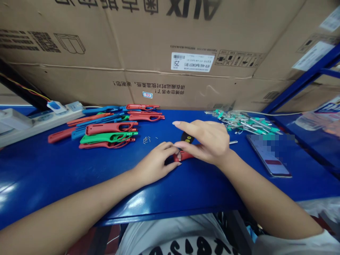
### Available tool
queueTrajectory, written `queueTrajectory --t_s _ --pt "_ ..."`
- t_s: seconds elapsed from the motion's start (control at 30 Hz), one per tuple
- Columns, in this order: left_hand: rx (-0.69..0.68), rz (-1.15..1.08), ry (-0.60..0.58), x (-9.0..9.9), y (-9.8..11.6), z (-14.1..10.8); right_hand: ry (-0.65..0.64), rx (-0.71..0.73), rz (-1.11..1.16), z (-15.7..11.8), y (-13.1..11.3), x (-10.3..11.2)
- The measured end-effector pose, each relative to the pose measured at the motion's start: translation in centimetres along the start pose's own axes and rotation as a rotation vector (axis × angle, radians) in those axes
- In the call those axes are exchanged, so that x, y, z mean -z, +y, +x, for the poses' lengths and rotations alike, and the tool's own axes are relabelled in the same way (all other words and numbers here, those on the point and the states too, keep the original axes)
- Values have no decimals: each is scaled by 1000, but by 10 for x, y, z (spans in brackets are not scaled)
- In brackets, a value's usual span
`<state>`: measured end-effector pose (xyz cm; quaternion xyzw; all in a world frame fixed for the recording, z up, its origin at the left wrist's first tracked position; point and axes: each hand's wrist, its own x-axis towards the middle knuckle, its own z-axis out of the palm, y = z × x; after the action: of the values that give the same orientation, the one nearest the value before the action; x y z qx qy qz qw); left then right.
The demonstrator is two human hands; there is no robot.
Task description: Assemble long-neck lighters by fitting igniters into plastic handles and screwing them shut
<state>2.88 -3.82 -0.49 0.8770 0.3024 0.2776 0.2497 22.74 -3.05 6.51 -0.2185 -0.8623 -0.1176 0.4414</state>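
Blue tabletop [199, 191], cardboard [148, 39] behind; left hand [154, 162] grips red casing [186, 155]; right hand [211, 141], grip unclear.

Phone [268, 157]: lay to my right.
Power strip [44, 122]: sat to my left.
Cardboard [148, 42]: stood before me.

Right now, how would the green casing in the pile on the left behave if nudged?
The green casing would probably slide, not roll, being long and flattish. Its sheen suggests somewhat slippery plastic. A push might shift the red casing beside it.
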Motion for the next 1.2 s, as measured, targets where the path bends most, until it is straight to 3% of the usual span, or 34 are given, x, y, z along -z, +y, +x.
queueTrajectory --t_s 0.17,0.33,0.53,0.7,0.87,1.03,1.2 --pt "3 9 5 0 0 0 -97 -155 223 3 -4 -1" --pt "-8 12 14 0 0 -1 47 -56 -42 -1 -2 -2" --pt "7 5 16 0 0 0 -72 -232 249 3 -5 -3" --pt "3 1 1 1 1 0 18 -141 58 3 -4 -1" --pt "26 5 -2 1 1 1 -72 -275 248 2 -4 -2" --pt "7 5 -4 0 0 0 7 -172 35 1 -2 -2" --pt "35 -4 -13 2 3 2 -108 -282 271 4 -2 -1"
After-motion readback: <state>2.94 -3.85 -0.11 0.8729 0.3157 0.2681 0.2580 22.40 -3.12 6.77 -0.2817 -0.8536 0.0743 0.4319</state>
